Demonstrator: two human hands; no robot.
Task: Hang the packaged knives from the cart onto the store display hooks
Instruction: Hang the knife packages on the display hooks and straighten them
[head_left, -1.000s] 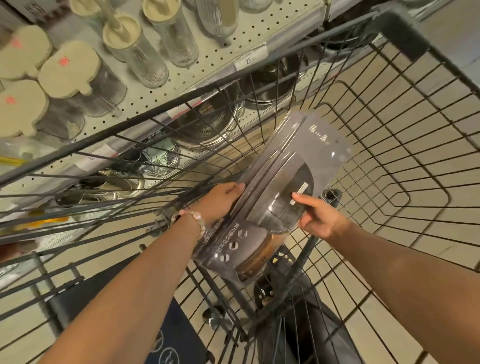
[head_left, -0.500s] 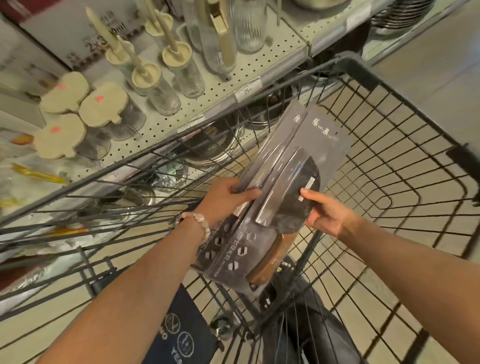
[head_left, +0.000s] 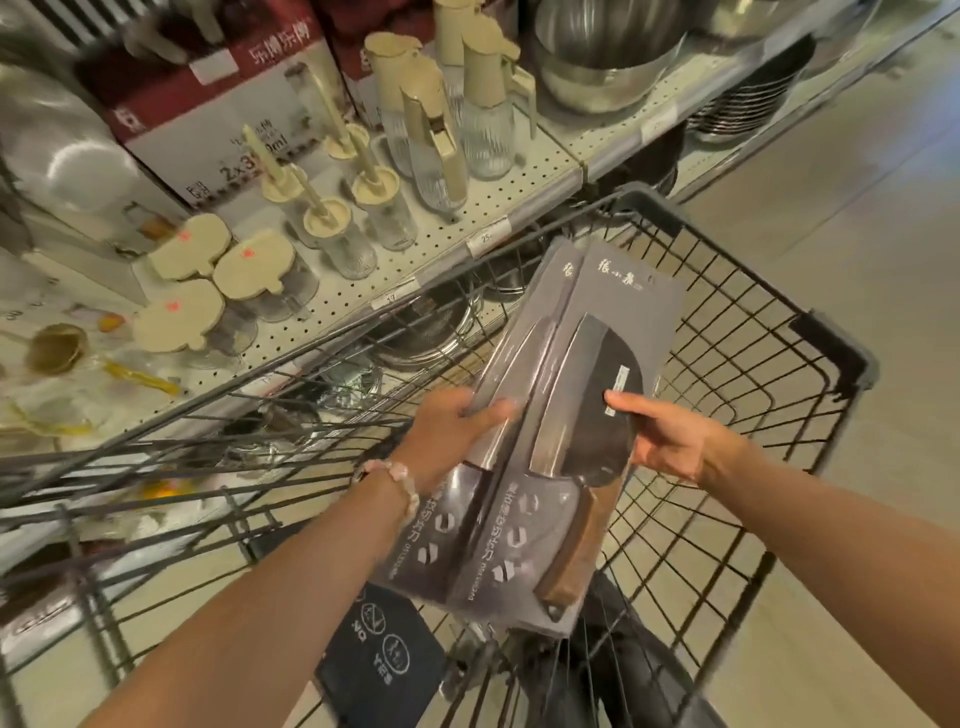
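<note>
Since half a second ago the two packaged knives (head_left: 576, 415) have come up higher over the cart (head_left: 831, 343), and the view has tipped upward, so that more of the shelf (head_left: 519, 171) beside the cart's left rim shows, with its ribbed glass bottles (head_left: 483, 119) and lidded jars (head_left: 254, 275). The grip has not changed. The left hand (head_left: 452, 441) holds the left edge of the packs, thumb lying across the front and the other fingers curled behind. The right hand (head_left: 670, 436) holds the right edge, thumb pressed on the front near the white label, fingers tucked under the pack. The packs are held fanned, the front one overlapping the one behind, tilted with their tops toward the cart's far rim and their lower ends toward the person, above the cart's basket and touching nothing else.

The rear pack is mostly covered by the front one; only its left strip and top corner show. The fingers of both hands behind the packs are hidden. The left side of the view is blurred, and goods on the shelf under the cart's rim are hard to make out through the wires. No display hooks can be made out. A beaded bracelet (head_left: 400, 483) sits on the left wrist.
</note>
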